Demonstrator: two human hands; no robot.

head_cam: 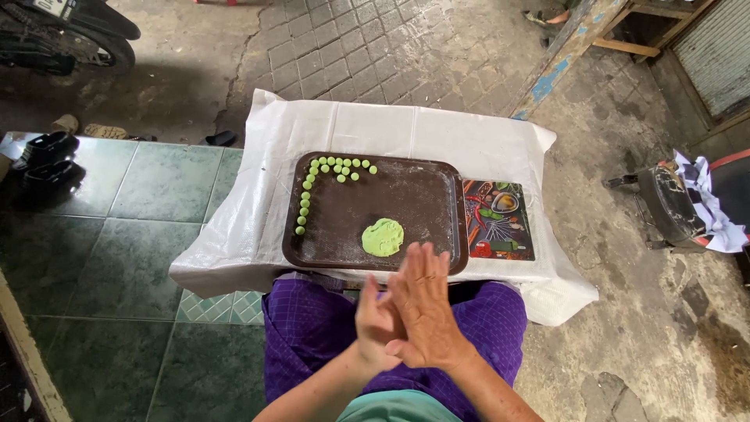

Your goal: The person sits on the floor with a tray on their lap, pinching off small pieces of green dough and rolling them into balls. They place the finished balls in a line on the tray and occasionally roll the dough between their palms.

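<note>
Left hand (376, 322) and right hand (422, 309) are pressed palm to palm above the lap, just off the near edge of the tray (426, 191), fingers straight, the right hand lying over the left. Whatever sits between the palms is hidden; cannot tell whether they hold anything.

Nearest thing: a flattened lump of green dough (383, 237), resting on the tray close to its near edge, slightly right of centre, apart from both hands.

Small green dough balls (305, 194) stand in a line down the tray's left edge and turn along its far edge toward the middle; a few more sit just inside the far-left corner. Individual balls are too small to tell apart in shape.

The tray is dark brown, rectangular with rounded corners, its surface dusted pale. Just beside its right edge lies a board with a colourful printed picture (498, 220).

Both rest on a small table covered by a white plastic sheet (391, 125); the table itself is hidden under the sheet.

Purple checked cloth (312, 328) covers the person's lap.

Surroundings: green floor tiles (117, 258) at left, cracked concrete and paving at far and right. A motorcycle wheel (94, 39) is cut off at the upper left. Dark shoes (47, 160) at the left edge. A stool with cloth (687, 203) at right, partly cut off.
</note>
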